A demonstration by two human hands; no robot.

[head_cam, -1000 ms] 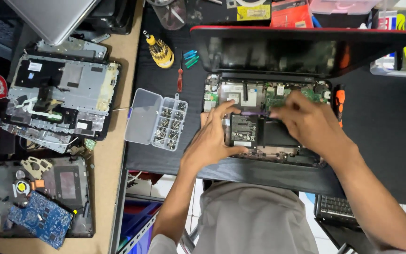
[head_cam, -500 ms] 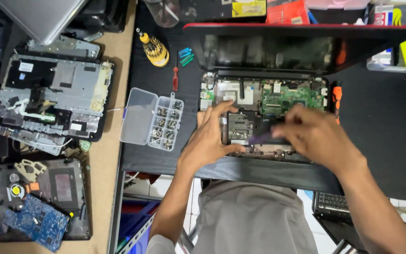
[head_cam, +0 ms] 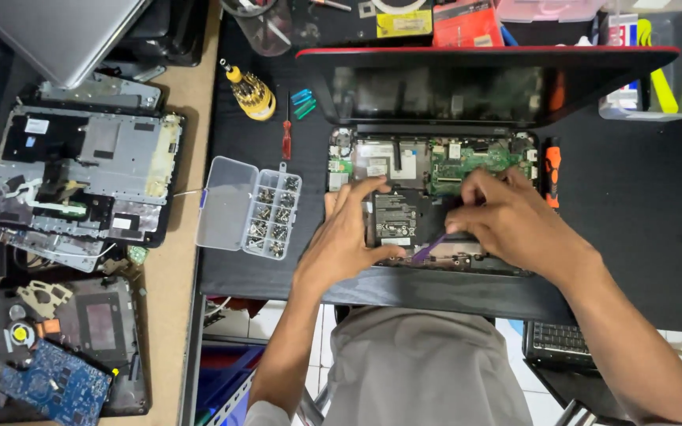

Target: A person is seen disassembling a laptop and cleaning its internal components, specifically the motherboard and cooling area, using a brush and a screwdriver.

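Opened red-lidded laptop chassis [head_cam: 436, 197], mid-worktop: left hand [head_cam: 349, 237], grip spread, braces the black rectangular battery [head_cam: 395, 218]. Right hand [head_cam: 515, 225], shifted nearer, now pinches a thin purple pry tool [head_cam: 429, 248] at the battery's right edge; prying underway.

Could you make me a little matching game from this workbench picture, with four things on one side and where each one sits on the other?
Things:
1. clear screw box
2. orange-handled tool
3. blue circuit board
4. yellow bit holder

Places:
A. lower left corner of the bench, on a dark panel
B. just right of the opened laptop
C. left of the left hand, lid open
D. on the black mat above the red screwdriver

Pairs: 1-C, 2-B, 3-A, 4-D
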